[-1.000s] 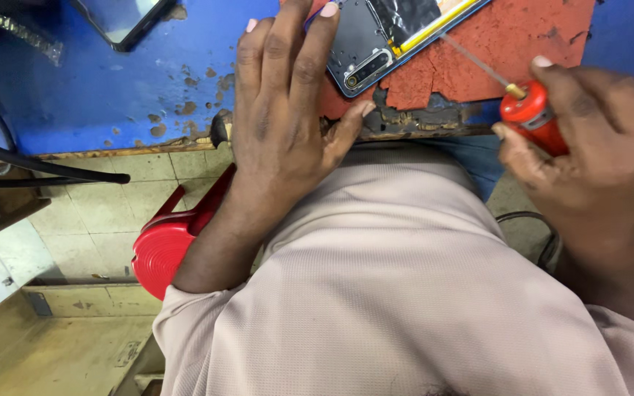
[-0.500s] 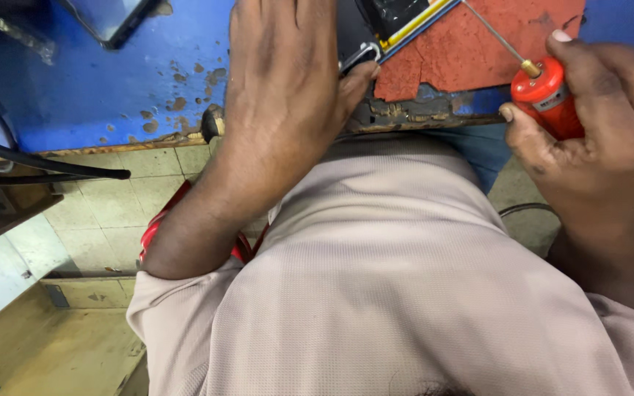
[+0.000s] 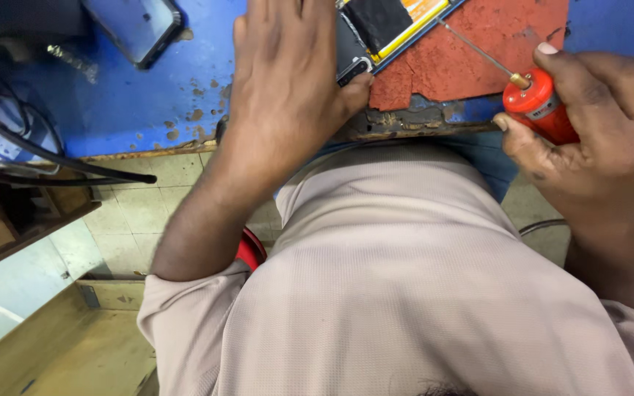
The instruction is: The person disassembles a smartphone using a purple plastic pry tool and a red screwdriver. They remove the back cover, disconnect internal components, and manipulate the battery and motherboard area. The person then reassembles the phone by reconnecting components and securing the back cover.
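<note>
Your left hand (image 3: 288, 81) lies flat, palm down and fingers together, pressing on an opened phone (image 3: 376, 33) at the near edge of the bench; your thumb rests against the phone's lower corner. The phone lies with its back off, showing a dark panel and a yellow-edged part inside, and it runs out of the top of the view. Your right hand (image 3: 596, 139) is curled around the red handle of a small screwdriver (image 3: 537, 103), pinching it between thumb and fingers; its thin metal shaft slants up and left toward the phone. The phone rests partly on a worn red mat (image 3: 478, 59), which lies on a chipped blue benchtop (image 3: 148, 95). A second phone (image 3: 137, 26) lies well apart at the upper left. Black cables (image 3: 53, 158) hang at the left, above a tiled floor (image 3: 133, 220).
</note>
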